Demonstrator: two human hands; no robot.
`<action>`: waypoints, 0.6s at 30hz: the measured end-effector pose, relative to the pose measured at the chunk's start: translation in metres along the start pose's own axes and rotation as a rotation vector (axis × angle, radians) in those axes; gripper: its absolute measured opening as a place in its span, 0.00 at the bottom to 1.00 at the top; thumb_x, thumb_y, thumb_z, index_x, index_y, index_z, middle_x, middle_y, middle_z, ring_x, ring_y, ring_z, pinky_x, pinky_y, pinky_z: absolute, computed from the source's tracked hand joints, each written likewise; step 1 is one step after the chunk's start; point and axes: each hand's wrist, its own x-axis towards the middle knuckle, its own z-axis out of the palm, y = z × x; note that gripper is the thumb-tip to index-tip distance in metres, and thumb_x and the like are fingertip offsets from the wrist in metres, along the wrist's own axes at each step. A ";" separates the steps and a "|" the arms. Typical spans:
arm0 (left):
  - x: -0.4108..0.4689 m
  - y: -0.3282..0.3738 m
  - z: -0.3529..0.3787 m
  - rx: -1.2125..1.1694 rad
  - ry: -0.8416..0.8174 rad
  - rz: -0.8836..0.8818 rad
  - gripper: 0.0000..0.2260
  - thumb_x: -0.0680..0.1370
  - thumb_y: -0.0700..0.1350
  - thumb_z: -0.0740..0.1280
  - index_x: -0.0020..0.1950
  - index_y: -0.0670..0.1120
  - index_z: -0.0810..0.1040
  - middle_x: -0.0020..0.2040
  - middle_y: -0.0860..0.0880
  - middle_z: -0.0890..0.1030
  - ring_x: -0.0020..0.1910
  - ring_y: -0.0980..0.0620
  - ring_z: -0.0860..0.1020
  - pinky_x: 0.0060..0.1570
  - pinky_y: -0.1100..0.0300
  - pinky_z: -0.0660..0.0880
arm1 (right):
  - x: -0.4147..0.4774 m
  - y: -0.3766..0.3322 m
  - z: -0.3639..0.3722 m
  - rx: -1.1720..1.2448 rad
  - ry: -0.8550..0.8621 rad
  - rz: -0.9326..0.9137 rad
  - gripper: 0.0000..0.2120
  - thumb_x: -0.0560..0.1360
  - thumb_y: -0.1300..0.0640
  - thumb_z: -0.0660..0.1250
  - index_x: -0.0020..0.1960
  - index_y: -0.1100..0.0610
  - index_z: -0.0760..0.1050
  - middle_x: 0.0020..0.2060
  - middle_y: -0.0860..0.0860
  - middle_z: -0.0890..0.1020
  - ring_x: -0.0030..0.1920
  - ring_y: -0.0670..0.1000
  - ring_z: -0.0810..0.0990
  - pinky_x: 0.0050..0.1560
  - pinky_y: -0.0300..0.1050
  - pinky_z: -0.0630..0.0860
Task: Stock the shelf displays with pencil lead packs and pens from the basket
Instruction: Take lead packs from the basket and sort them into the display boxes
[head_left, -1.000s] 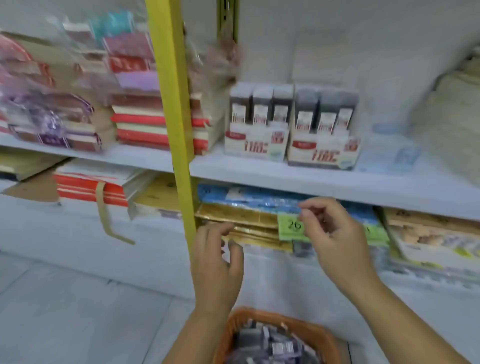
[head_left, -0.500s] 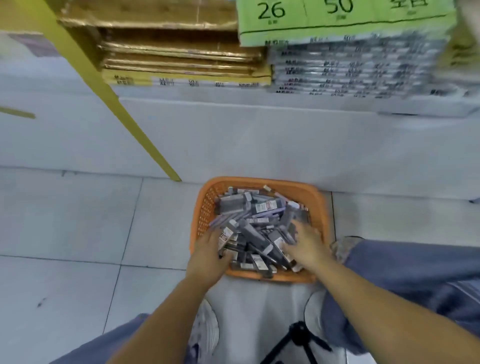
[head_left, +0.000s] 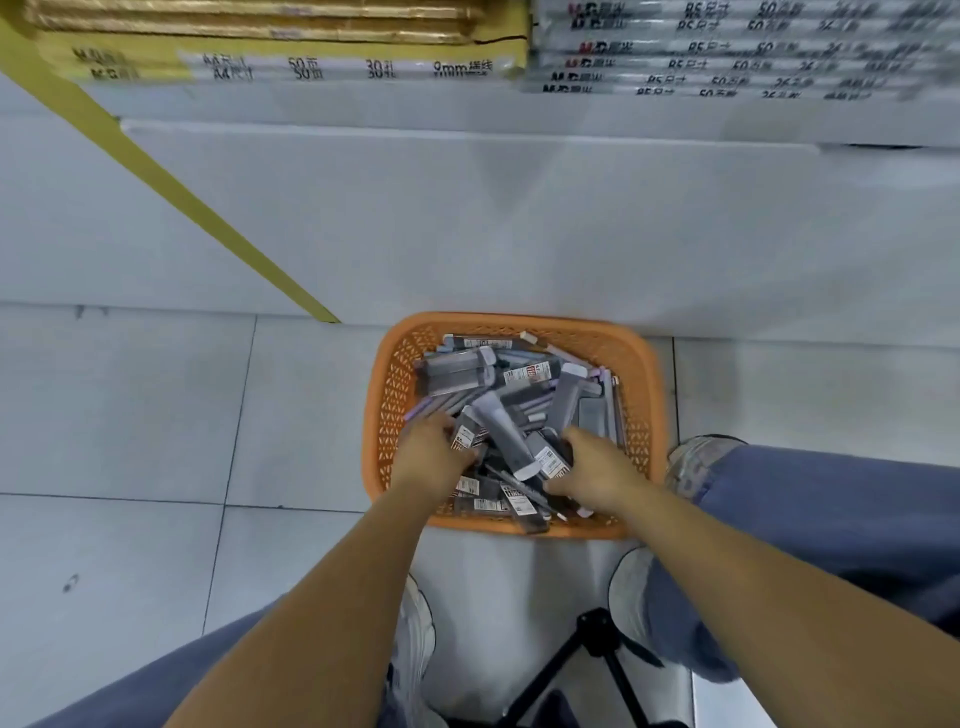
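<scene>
An orange plastic basket (head_left: 645, 395) stands on the floor tiles against the white shelf base. It is heaped with grey pencil lead packs (head_left: 470, 370) and a few lilac pens (head_left: 422, 409). My left hand (head_left: 430, 458) is inside the basket at its left, fingers curled onto a labelled pack. At the near right, my right hand (head_left: 595, 470) is closed around a grey pack (head_left: 543, 457) between thumb and fingers. The shelf displays are out of view.
Stacked gold paper packs (head_left: 291, 31) and grey notebook packs (head_left: 727, 57) lie on the low shelf above. A yellow shelf upright (head_left: 208, 218) slants down at the left. A black tripod (head_left: 597, 654) and my shoes (head_left: 415, 639) are below the basket.
A second ago both hands were up at the shelf. The view has since dropped to the floor, and both hands have gone into the basket and closed on packs.
</scene>
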 end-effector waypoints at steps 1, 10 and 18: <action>0.000 -0.001 0.000 -0.026 0.013 -0.013 0.09 0.76 0.46 0.73 0.54 0.45 0.79 0.41 0.49 0.79 0.33 0.57 0.73 0.31 0.62 0.67 | 0.000 -0.001 -0.001 0.042 0.002 0.018 0.27 0.67 0.52 0.77 0.60 0.55 0.70 0.53 0.51 0.77 0.52 0.54 0.77 0.46 0.46 0.74; 0.005 0.009 -0.003 -0.456 -0.045 -0.185 0.12 0.80 0.43 0.67 0.63 0.46 0.71 0.39 0.46 0.83 0.28 0.55 0.77 0.21 0.65 0.69 | 0.002 0.006 -0.005 0.394 -0.078 0.080 0.19 0.70 0.60 0.75 0.59 0.54 0.75 0.53 0.52 0.82 0.48 0.51 0.81 0.44 0.43 0.77; 0.028 0.046 0.015 -0.198 0.041 -0.092 0.19 0.74 0.54 0.74 0.57 0.44 0.77 0.35 0.52 0.77 0.32 0.53 0.76 0.29 0.60 0.69 | 0.004 0.014 -0.004 0.651 -0.094 0.175 0.15 0.70 0.65 0.73 0.53 0.51 0.76 0.47 0.52 0.84 0.45 0.55 0.83 0.34 0.45 0.79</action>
